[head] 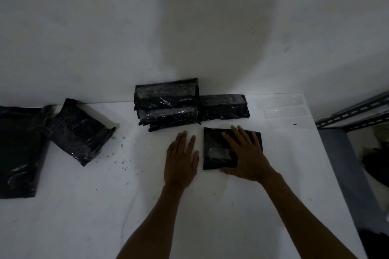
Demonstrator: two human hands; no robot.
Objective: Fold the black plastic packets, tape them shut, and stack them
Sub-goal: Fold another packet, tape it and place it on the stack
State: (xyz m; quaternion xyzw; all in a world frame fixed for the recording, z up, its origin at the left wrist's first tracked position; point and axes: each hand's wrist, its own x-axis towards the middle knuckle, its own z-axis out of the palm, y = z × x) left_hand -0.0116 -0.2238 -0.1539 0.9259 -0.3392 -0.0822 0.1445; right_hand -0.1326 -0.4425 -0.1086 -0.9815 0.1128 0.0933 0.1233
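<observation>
A folded black packet (214, 147) with a strip of clear tape on it lies on the white table (147, 206) right of centre. My right hand (246, 153) rests flat on it, fingers spread, thumb at its near edge. Just left of the packet, my left hand (182, 160) lies flat on the bare table, not touching it. Behind them a stack of taped black packets (167, 104) stands against the wall, with one more taped packet (224, 107) beside it on the right. Two unfolded black packets lie at the left: one tilted (79, 130), one large and flat (19, 149).
Strips of clear tape (282, 107) stick to the table's far right corner. A grey slotted metal shelf (355, 111) stands past the table's right edge, with dark things on the floor below. The white wall runs along the back edge. Small dark specks dot the table's middle.
</observation>
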